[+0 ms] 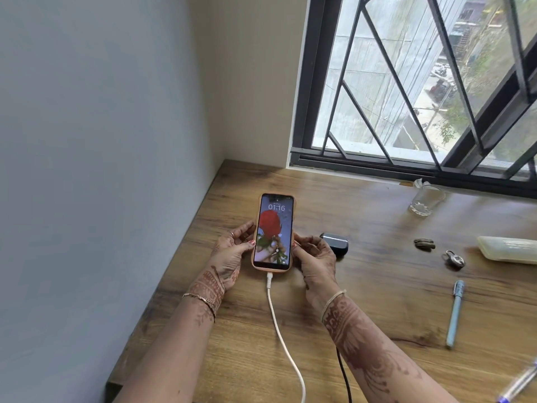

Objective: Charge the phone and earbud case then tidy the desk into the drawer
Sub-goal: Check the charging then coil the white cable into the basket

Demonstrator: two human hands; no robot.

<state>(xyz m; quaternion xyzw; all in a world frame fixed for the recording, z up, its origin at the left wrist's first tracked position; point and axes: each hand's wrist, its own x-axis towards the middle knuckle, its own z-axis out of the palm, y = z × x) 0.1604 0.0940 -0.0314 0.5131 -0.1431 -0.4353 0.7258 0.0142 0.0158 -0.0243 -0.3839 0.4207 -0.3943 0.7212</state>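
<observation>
A phone (273, 231) in a peach case lies screen-up on the wooden desk (377, 286), its lit screen showing 01:16 and a red rose. A white cable (280, 333) is plugged into its bottom end and runs toward the near edge. My left hand (232, 251) grips the phone's left side and my right hand (315, 254) grips its right side. A dark earbud case (335, 242) sits just behind my right hand, partly hidden by it. A black cable (344, 376) passes under my right forearm; its end is hidden.
A clear drinking glass (425, 200) stands near the window. To the right lie a small brown object (424, 244), a padlock (454, 259), a pale flat case (507, 248), a light blue pen (454, 312) and another pen (520, 382). A grey wall borders the desk's left.
</observation>
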